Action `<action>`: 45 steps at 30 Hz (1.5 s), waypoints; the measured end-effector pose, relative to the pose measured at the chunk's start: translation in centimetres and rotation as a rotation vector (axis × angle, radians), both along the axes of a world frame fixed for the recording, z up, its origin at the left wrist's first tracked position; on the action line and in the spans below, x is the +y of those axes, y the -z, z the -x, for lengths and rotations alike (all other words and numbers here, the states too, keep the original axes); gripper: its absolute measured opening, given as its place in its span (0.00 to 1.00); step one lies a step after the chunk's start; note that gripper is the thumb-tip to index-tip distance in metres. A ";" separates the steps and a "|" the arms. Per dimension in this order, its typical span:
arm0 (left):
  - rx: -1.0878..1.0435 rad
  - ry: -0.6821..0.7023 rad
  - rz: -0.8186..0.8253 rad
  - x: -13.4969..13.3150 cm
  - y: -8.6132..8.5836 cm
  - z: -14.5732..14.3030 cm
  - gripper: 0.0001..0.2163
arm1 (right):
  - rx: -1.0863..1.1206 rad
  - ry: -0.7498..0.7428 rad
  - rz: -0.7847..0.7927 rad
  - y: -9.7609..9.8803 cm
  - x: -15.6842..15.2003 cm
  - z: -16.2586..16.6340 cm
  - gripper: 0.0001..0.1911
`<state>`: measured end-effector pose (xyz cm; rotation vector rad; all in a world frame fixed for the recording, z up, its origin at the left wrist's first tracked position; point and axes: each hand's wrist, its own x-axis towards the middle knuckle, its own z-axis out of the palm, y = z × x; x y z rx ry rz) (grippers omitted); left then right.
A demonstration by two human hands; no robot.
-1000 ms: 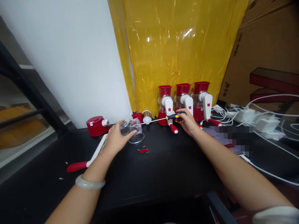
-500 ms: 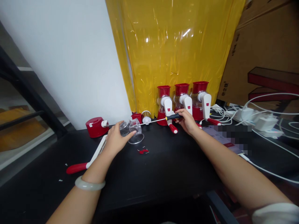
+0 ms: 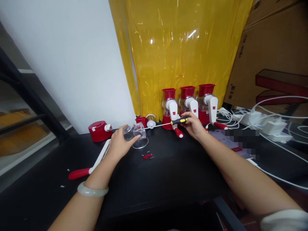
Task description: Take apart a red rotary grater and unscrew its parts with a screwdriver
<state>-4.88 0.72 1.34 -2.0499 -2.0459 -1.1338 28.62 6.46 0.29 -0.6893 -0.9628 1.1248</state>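
My left hand (image 3: 121,142) is closed around a clear plastic grater body (image 3: 139,131), which lies tipped on the black table. My right hand (image 3: 192,125) grips the black-and-yellow handle of a screwdriver (image 3: 178,121). The screwdriver's long shaft points left, and its tip reaches the clear body; the exact contact point cannot be made out. Just in front lie a small red plastic piece (image 3: 147,156) and several tiny screws. Beside my left wrist rests a white crank handle (image 3: 99,156) with a red grip. A round red base (image 3: 99,131) stands behind it.
Three assembled red-and-white rotary graters (image 3: 169,107) stand along the yellow sheet at the back. A metal grater drum (image 3: 150,120) and a red hopper (image 3: 141,121) sit behind the clear body. To the right are a phone (image 3: 226,142), white chargers (image 3: 274,125) and tangled cables.
The screwdriver handle has turned about its axis, so yellow patches now face up. Both hands and the clear body stay in nearly the same place.
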 end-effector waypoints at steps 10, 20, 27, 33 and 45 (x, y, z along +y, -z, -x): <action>0.007 -0.011 0.030 -0.2 -0.4 -0.3 0.37 | -0.172 0.131 -0.018 0.4 0.9 -0.3 0.19; -0.004 0.007 -0.002 0.0 -0.1 0.0 0.37 | -0.337 0.252 -0.051 1.0 1.4 -0.4 0.18; 0.002 0.036 -0.009 0.1 0.1 0.3 0.36 | -0.068 0.108 0.009 0.0 0.7 0.7 0.17; 0.014 0.037 -0.008 0.2 0.2 0.4 0.37 | 0.027 -0.011 -0.005 -0.1 0.1 0.5 0.15; 0.007 0.037 -0.009 0.3 0.2 0.4 0.37 | -0.408 0.312 -0.040 0.4 0.8 -0.2 0.23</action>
